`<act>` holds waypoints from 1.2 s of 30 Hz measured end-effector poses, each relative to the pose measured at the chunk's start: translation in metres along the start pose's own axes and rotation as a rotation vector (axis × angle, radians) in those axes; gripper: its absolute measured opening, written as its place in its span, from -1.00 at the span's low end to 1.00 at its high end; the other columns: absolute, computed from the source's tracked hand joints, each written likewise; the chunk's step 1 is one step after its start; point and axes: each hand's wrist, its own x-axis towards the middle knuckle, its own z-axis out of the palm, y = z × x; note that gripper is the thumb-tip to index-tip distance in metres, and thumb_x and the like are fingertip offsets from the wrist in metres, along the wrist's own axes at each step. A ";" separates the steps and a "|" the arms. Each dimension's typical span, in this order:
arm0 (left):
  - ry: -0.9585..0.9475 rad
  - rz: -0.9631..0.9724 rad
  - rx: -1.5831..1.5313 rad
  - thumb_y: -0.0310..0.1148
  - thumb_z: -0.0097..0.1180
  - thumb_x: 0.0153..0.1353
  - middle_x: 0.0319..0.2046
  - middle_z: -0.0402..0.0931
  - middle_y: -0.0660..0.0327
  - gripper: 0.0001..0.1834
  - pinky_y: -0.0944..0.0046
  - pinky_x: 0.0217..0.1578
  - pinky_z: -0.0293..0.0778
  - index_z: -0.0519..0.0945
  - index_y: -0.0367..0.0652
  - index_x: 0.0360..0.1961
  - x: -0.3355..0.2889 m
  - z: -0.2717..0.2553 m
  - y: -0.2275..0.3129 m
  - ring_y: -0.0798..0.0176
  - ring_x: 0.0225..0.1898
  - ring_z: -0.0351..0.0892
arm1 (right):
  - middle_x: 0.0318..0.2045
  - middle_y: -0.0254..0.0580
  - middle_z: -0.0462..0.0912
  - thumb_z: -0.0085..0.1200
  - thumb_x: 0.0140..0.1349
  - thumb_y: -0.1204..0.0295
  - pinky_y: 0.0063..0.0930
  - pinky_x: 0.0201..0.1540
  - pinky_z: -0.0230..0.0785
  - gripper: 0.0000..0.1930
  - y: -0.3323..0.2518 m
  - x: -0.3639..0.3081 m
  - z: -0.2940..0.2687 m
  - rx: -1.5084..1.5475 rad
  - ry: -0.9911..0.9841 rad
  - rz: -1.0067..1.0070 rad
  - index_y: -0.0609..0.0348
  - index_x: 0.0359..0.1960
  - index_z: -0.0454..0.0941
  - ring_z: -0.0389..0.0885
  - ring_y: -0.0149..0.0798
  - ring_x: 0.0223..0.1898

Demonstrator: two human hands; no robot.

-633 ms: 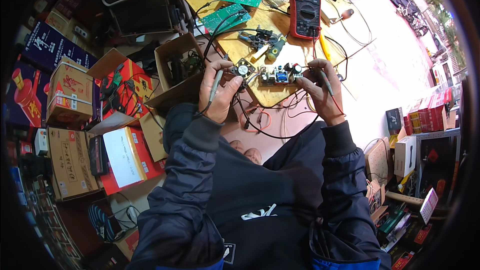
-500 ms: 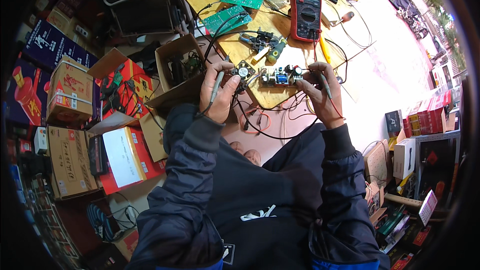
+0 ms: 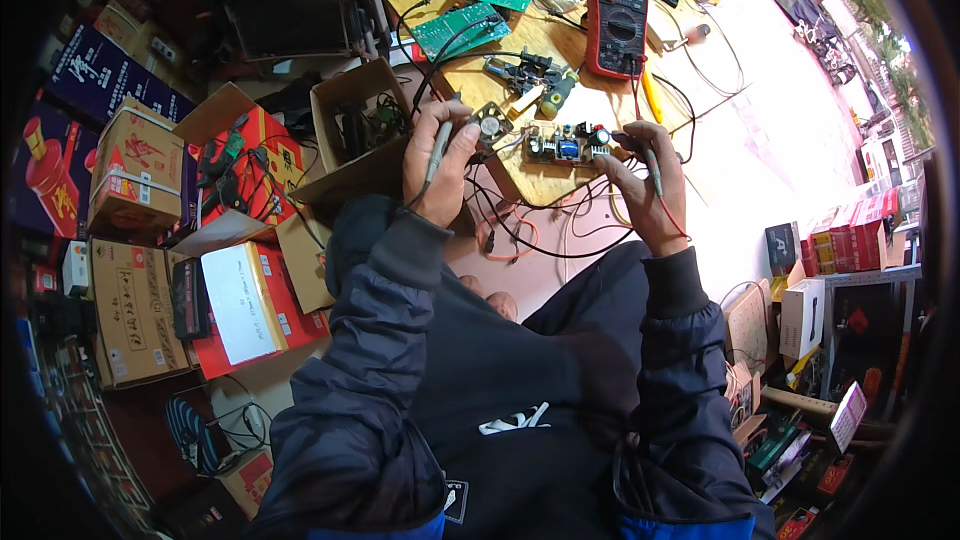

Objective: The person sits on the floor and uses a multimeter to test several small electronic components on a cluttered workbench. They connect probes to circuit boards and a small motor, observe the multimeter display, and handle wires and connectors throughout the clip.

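My left hand (image 3: 436,180) is closed round a grey test probe (image 3: 438,148), its thumb against a small square black fan (image 3: 491,127) with a pale round hub. My right hand (image 3: 655,202) grips another test probe (image 3: 653,170), which trails a red lead. Its thumb and fingers are at the right end of a small power supply circuit board (image 3: 568,147). Blue, black and white parts stand on that board, and thin wires run between it and the fan. Both are over the near edge of the wooden table (image 3: 530,185). The probe tips are hard to make out.
A red multimeter (image 3: 617,25) lies beyond the board. Green circuit boards (image 3: 460,32), a screwdriver (image 3: 557,98) and a yellow-handled tool (image 3: 652,97) share the tabletop. Cables hang below its edge. Open cardboard boxes (image 3: 360,130) stand at the left; shelves with boxes are at right.
The circuit board has tipped, so more of its upper side shows. The fan has turned slightly and sits a little higher. Both hands keep their probes; the whole view has shifted slightly.
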 end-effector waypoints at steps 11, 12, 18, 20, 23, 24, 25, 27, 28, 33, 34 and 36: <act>-0.153 0.150 0.152 -0.47 0.22 0.39 -0.31 0.66 0.23 -0.85 0.35 -0.18 0.56 0.67 -0.27 -0.07 0.073 0.047 0.034 0.43 -0.26 0.62 | -0.04 -0.11 0.75 0.38 0.31 0.39 -0.36 0.18 0.44 -0.61 -0.030 0.007 -0.017 0.062 0.141 0.004 0.20 0.09 0.53 0.71 -0.24 0.04; -0.172 0.128 0.139 -0.47 0.23 0.39 -0.31 0.67 0.23 -0.85 0.35 -0.18 0.57 0.68 -0.28 -0.07 0.074 0.050 0.034 0.42 -0.25 0.64 | -0.02 -0.09 0.75 0.38 0.30 0.43 -0.35 0.17 0.49 -0.60 -0.033 0.007 -0.015 0.046 0.148 -0.032 0.22 0.11 0.52 0.71 -0.23 0.05; -0.225 -0.001 0.082 -0.45 0.28 0.36 -0.24 0.68 0.22 -0.78 0.36 -0.08 0.58 0.69 -0.29 -0.02 0.080 0.052 0.028 0.39 -0.18 0.66 | 0.06 -0.06 0.71 0.35 0.28 0.56 -0.36 0.09 0.59 -0.53 -0.042 0.018 0.018 0.160 0.079 -0.090 0.23 0.18 0.45 0.74 -0.22 0.02; -0.251 -0.006 0.036 -0.46 0.31 0.35 -0.25 0.67 0.24 -0.77 0.39 -0.13 0.57 0.69 -0.30 -0.01 0.084 0.052 0.026 0.41 -0.19 0.66 | 0.14 -0.08 0.65 0.32 0.25 0.63 -0.37 0.10 0.57 -0.46 -0.043 0.023 0.027 0.172 0.010 -0.069 0.16 0.25 0.42 0.69 -0.22 0.12; -0.340 -0.067 -0.079 -0.47 0.33 0.35 -0.27 0.67 0.28 -0.78 0.43 -0.18 0.55 0.68 -0.30 -0.02 0.091 0.054 0.023 0.45 -0.23 0.65 | 0.39 -0.15 0.48 0.22 0.23 0.75 -0.29 0.26 0.43 -0.39 -0.041 0.040 0.036 0.107 -0.104 -0.193 0.05 0.29 0.36 0.57 -0.22 0.26; -0.381 -0.109 -0.092 -0.50 0.37 0.33 -0.20 0.68 0.26 -0.75 0.41 -0.10 0.58 0.68 -0.29 0.00 0.095 0.053 0.023 0.43 -0.16 0.66 | 0.40 -0.16 0.47 0.23 0.22 0.75 -0.33 0.23 0.45 -0.37 -0.040 0.045 0.039 0.060 -0.106 -0.214 0.03 0.30 0.36 0.58 -0.23 0.25; -0.392 -0.094 -0.106 -0.50 0.37 0.32 -0.21 0.68 0.26 -0.75 0.42 -0.11 0.57 0.68 -0.29 0.00 0.096 0.055 0.023 0.44 -0.17 0.66 | 0.40 -0.16 0.47 0.23 0.21 0.76 -0.33 0.22 0.45 -0.36 -0.039 0.048 0.042 0.086 -0.122 -0.213 0.03 0.30 0.36 0.58 -0.23 0.23; -0.384 -0.107 -0.130 -0.51 0.40 0.31 -0.22 0.67 0.28 -0.75 0.44 -0.14 0.56 0.67 -0.29 -0.02 0.096 0.055 0.022 0.48 -0.20 0.63 | 0.29 -0.19 0.56 0.27 0.20 0.74 -0.38 0.11 0.51 -0.38 -0.037 0.050 0.047 0.084 -0.120 -0.211 0.06 0.28 0.37 0.62 -0.29 0.14; -0.374 -0.141 -0.167 -0.50 0.40 0.31 -0.22 0.66 0.28 -0.75 0.45 -0.14 0.55 0.67 -0.29 -0.02 0.097 0.055 0.022 0.48 -0.20 0.63 | 0.24 -0.21 0.58 0.28 0.20 0.73 -0.40 0.08 0.52 -0.39 -0.036 0.050 0.048 0.077 -0.109 -0.199 0.07 0.27 0.38 0.62 -0.31 0.09; -0.338 -0.172 -0.103 -0.47 0.38 0.34 -0.27 0.63 0.30 -0.71 0.45 -0.20 0.54 0.63 -0.33 0.03 0.088 0.048 0.025 0.46 -0.22 0.61 | 0.02 -0.28 0.63 0.39 0.24 0.62 -0.52 -0.05 0.57 -0.46 -0.031 0.045 0.052 0.018 -0.023 -0.167 0.13 0.20 0.40 0.59 -0.45 -0.10; -0.332 -0.123 -0.073 -0.47 0.36 0.34 -0.30 0.62 0.31 -0.70 0.43 -0.22 0.53 0.62 -0.35 0.04 0.084 0.047 0.026 0.45 -0.23 0.60 | 0.02 -0.27 0.63 0.39 0.24 0.61 -0.52 -0.05 0.57 -0.46 -0.031 0.043 0.053 0.016 -0.011 -0.166 0.14 0.20 0.40 0.60 -0.45 -0.11; -0.393 -0.176 -0.106 -0.53 0.35 0.31 -0.10 0.64 0.24 -0.59 0.41 -0.13 0.58 0.56 -0.29 0.16 0.077 0.043 0.027 0.42 -0.12 0.63 | 0.02 -0.26 0.64 0.38 0.24 0.62 -0.52 -0.06 0.58 -0.46 -0.030 0.041 0.055 0.041 -0.004 -0.130 0.14 0.20 0.40 0.62 -0.45 -0.12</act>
